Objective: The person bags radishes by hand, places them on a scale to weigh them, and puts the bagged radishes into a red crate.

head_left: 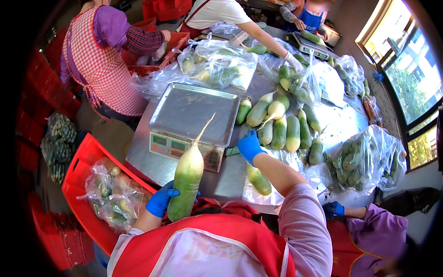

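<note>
My left hand (160, 199), in a blue glove, is wrapped round a large green radish (187, 184), held upright with its pale root end on top. My right hand (250, 147), also gloved in blue, is over the steel table beside the pile, its fingers closed. A small flat green thing (233, 151) shows at its fingertips; what it is I cannot make out. Just beyond that hand lie several green radishes (292, 134). Left of them is a digital scale (194, 111) with a metal pan. Another radish (259, 180) lies on plastic under my right forearm.
At my left, a red crate (76, 173) holds bagged radishes (113, 196). More bagged radishes (367, 159) lie at the right table edge, others (212, 62) beyond the scale. Co-workers stand round the table: one in a checked apron (104, 64), another reaching across, another at a far scale (310, 46).
</note>
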`<move>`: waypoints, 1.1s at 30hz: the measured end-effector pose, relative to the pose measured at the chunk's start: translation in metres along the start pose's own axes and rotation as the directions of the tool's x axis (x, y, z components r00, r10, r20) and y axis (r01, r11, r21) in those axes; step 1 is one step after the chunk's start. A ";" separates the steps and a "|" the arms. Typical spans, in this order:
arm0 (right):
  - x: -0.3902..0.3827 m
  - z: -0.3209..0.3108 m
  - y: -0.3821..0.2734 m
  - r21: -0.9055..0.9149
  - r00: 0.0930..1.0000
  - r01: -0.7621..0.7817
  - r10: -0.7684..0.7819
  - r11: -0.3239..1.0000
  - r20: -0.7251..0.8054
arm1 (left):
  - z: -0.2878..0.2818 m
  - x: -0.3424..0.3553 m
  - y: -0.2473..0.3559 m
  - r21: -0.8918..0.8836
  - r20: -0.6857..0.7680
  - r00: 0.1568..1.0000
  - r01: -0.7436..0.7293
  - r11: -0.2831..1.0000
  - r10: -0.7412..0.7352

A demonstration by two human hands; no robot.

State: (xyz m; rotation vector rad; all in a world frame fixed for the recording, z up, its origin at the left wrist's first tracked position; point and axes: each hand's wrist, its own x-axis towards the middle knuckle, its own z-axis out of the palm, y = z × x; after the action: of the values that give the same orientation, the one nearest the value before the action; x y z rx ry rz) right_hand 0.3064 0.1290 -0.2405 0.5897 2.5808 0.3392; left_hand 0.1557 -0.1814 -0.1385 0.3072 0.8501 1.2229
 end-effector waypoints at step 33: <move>-0.183 -0.044 -0.042 0.711 0.922 0.306 0.382 -0.633 -0.056 | 0.031 0.048 0.012 0.425 -0.014 1.000 0.013 0.905 -0.008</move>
State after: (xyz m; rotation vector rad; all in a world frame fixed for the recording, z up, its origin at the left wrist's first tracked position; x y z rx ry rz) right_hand 0.4166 0.0021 -0.1461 1.2349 1.9710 -2.9146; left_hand 0.1737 -0.1266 -0.1304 0.6472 1.1271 1.0199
